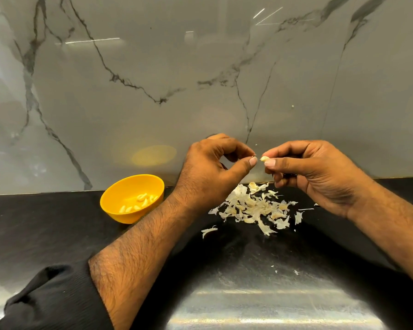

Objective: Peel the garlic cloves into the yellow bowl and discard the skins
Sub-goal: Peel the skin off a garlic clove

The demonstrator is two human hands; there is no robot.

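Head view: right hand [315, 172] pinches a clove [264, 159] above the skins [255, 207], so peelings likely drop there, left hand [212, 172] nips thumb to finger at its tip, perhaps on skin; bowl [110, 206] holds peeled cloves.

The right hand [315, 172] hides most of the garlic clove [264, 159], whether the left hand [215, 167] pinches skin is too small to tell.
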